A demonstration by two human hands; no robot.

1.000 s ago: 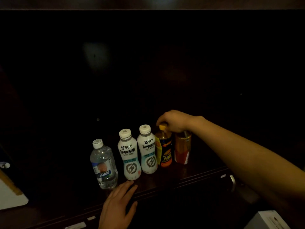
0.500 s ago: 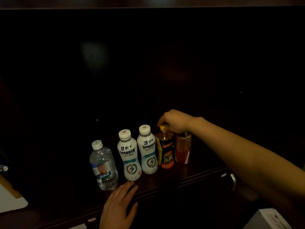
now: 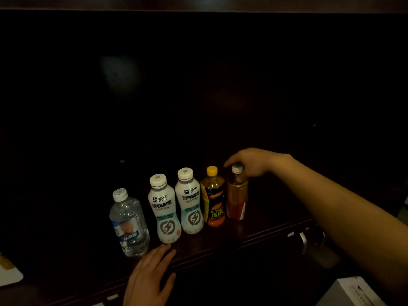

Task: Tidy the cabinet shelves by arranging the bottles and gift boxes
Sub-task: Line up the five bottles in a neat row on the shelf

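I see the dark shelf [image 3: 265,231] holding five bottles upright in a row near its front edge, so I judge the bottle part nearly done, while a white box [image 3: 353,292] low at the right, off the shelf, may yet need placing. The water bottle [image 3: 129,224] stands slightly apart from the left white bottle [image 3: 164,210], right white bottle [image 3: 189,204], yellow-capped bottle [image 3: 213,199] and amber bottle [image 3: 237,195]. The right hand [image 3: 249,161] curls its fingers round the amber bottle's neck; the left hand [image 3: 148,277] lies flat, fingers straight, on the shelf edge
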